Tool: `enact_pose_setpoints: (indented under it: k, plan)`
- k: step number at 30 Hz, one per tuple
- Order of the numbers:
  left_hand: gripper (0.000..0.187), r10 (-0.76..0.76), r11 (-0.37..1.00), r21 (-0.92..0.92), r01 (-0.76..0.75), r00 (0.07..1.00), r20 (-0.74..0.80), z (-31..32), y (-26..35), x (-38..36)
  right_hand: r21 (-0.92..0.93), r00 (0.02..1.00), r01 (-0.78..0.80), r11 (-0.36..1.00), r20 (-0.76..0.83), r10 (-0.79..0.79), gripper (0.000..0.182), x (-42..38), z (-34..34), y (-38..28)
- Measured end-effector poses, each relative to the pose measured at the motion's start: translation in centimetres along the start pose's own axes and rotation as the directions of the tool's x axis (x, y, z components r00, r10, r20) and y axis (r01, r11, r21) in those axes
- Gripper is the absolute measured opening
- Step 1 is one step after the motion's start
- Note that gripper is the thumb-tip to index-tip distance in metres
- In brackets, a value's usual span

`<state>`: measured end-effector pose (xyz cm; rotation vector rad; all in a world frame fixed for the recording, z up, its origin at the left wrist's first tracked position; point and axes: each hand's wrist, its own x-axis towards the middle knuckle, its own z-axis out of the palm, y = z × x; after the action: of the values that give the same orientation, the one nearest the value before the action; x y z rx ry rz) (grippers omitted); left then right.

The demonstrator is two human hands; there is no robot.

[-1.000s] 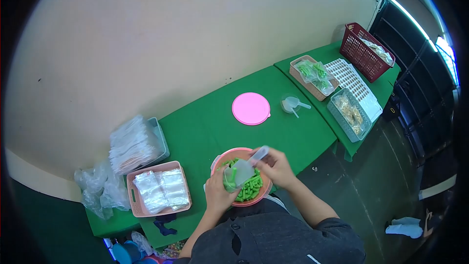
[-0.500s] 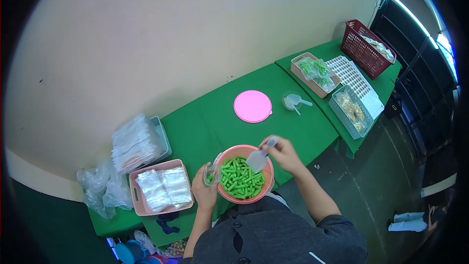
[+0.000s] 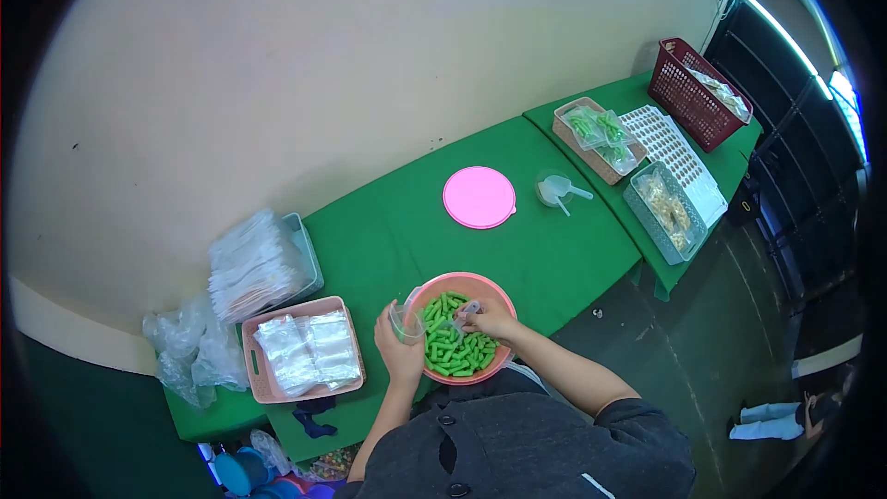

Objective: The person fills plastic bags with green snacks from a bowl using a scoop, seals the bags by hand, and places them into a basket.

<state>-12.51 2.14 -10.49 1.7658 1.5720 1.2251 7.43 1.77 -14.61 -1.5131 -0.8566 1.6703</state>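
A pink bowl (image 3: 504, 301) full of green stick-shaped snacks (image 3: 447, 351) stands at the near edge of the green table. My left hand (image 3: 399, 351) is closed round a small clear cup (image 3: 406, 324) at the bowl's left rim. Over the snacks, my right hand (image 3: 490, 320) grips a clear scoop (image 3: 461, 318), its blade down among them and partly hidden. A round pink lid (image 3: 479, 197) lies on the cloth beyond the bowl.
Left are a pink basket of clear bags (image 3: 353, 383), stacked white bags (image 3: 249, 263) and crumpled plastic (image 3: 198, 351). Right are a container with scoops (image 3: 554, 189), baskets of packets (image 3: 601, 166) (image 3: 679, 252), a label sheet (image 3: 679, 152) and a maroon basket (image 3: 684, 102). A person (image 3: 815, 414) is at lower right.
My right hand has moved down and left, bringing the scoop from above the bowl's right side into the snacks. My left hand and the cup have shifted slightly right.
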Motion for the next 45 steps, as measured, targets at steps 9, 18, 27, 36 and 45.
enact_pose_setpoints:
  k: [9, 18, 27, 36, 45]
  plan:
    - [0.054, -0.028, 0.998, -0.061, 0.025, 0.998, -0.057, -1.2, 0.3, 0.4, 0.395, 0.994, 0.037, 0.918, -0.107, 0.005, 0.015, -0.8, -0.5, -1.1]
    - [0.064, -0.028, 0.996, -0.091, 0.019, 0.994, -0.107, -2.8, 0.6, 1.4, 0.540, 0.987, 0.157, 0.827, -0.116, -0.111, 0.010, -4.0, -1.4, -3.7]
    - [0.063, 0.216, 0.936, 0.251, -0.246, 0.966, 0.141, -2.9, 0.4, 1.5, 0.627, 0.950, 0.301, 0.719, -0.134, -0.282, 0.021, -7.8, -2.9, -8.4]
    - [0.078, 0.293, 0.919, 0.177, -0.352, 0.911, 0.289, -1.9, 4.6, 0.8, 0.223, 0.813, 0.582, 0.782, -0.121, -0.570, 0.023, -11.4, -0.1, -11.0]
    - [0.087, 0.241, 0.967, 0.057, -0.250, 0.962, 0.124, -2.2, 3.8, -0.1, 0.042, 0.577, 0.805, 0.592, -0.285, -0.765, 0.021, -13.7, -0.3, -13.2]
